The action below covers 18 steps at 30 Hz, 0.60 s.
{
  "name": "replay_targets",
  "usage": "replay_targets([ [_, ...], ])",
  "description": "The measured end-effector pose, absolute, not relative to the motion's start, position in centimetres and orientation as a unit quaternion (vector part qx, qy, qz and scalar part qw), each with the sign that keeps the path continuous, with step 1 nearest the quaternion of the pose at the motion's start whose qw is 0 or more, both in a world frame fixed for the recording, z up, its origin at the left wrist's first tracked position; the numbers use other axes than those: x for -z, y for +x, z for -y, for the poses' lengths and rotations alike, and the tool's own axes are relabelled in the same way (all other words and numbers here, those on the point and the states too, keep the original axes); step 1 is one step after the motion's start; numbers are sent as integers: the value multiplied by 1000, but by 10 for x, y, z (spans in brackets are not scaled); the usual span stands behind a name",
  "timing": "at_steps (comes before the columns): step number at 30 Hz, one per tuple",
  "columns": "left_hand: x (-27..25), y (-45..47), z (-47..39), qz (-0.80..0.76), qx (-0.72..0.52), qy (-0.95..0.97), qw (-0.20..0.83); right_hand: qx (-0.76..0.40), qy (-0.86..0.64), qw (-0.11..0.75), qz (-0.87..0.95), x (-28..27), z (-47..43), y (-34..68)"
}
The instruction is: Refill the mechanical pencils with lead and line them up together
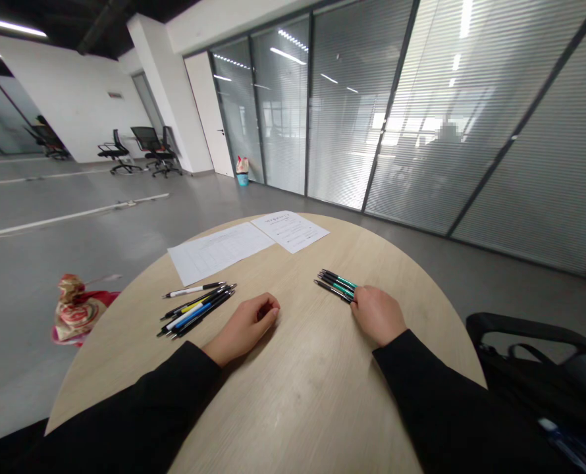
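My right hand (379,313) rests on the table with its fingers closed over the near ends of several green and black pens (336,284), lying side by side; the fingertips are hidden beneath the hand. My left hand (247,327) lies on its side on the tabletop (300,395), fingers curled in towards the thumb, and nothing shows in it. Left of that hand is a loose pile of pens (194,313) in black, blue, yellow and white. A white pen (189,290) with a black end lies at the pile's far edge.
Two printed paper sheets (224,249) lie at the table's far side. A red and gold bag (78,309) is on the floor to the left, and a black chair (530,342) stands close on the right. Glass partitions (342,118) rise beyond the table.
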<state>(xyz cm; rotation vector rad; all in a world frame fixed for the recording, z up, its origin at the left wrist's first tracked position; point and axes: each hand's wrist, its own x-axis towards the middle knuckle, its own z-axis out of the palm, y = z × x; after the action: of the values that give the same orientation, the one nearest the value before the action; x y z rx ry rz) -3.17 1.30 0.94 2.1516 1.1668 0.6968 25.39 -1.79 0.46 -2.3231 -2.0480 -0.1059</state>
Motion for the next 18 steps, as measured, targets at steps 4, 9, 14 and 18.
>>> replay_targets([
  [4,-8,-32,-13,-436,-259,811,292,34,-749,28,661,-3,18,255],
  [9,-10,-31,-12,-438,-255,809,297,34,-753,29,657,-3,17,255],
  [14,-12,-31,-12,-439,-253,810,294,32,-754,24,656,-5,18,254],
  [18,-12,-31,-11,-441,-249,811,293,30,-753,30,657,-6,18,255],
])
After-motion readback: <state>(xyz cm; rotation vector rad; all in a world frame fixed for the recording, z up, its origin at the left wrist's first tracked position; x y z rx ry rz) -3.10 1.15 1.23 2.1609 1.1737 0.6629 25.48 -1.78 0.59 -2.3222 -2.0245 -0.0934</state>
